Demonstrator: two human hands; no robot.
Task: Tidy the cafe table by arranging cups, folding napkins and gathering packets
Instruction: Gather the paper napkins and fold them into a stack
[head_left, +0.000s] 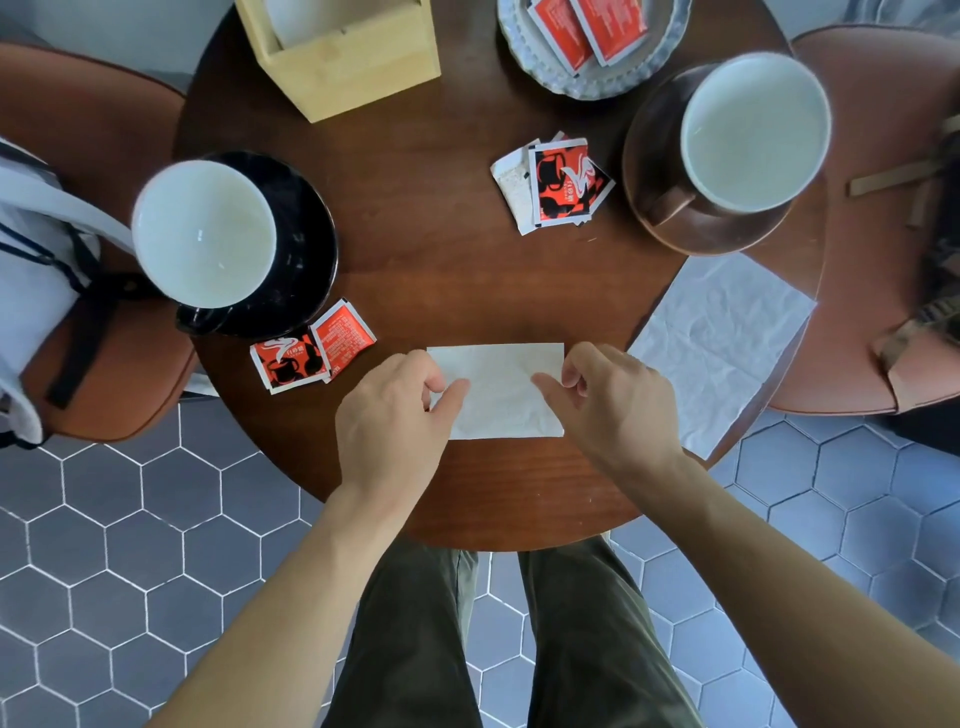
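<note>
On the far left I am seeing a black cup (203, 234) with a white inside, sitting on its black saucer (311, 244) at the left edge of the round wooden table (426, 270). Just below the saucer, two red packets (311, 348) are lying side by side, touching each other. Behind, a light wooden holder (343, 57) is standing at the far side.

Near the front edge, my left hand (395, 410) is resting on the left end of a folded white napkin (498, 389); its fingers (452, 392) are pinching that end between thumb and forefinger. My right hand (608, 400) is doing the same at the right end, so the napkin is lying flat between both hands.

More to the right, a small heap of packets (556, 182) is lying in the middle, and two more are in a grey dish (582, 83) behind. A brown cup (753, 130) is sitting on a brown saucer (722, 228). Below it, an unfolded napkin (722, 332) is hanging partly over the table's right edge.
</note>
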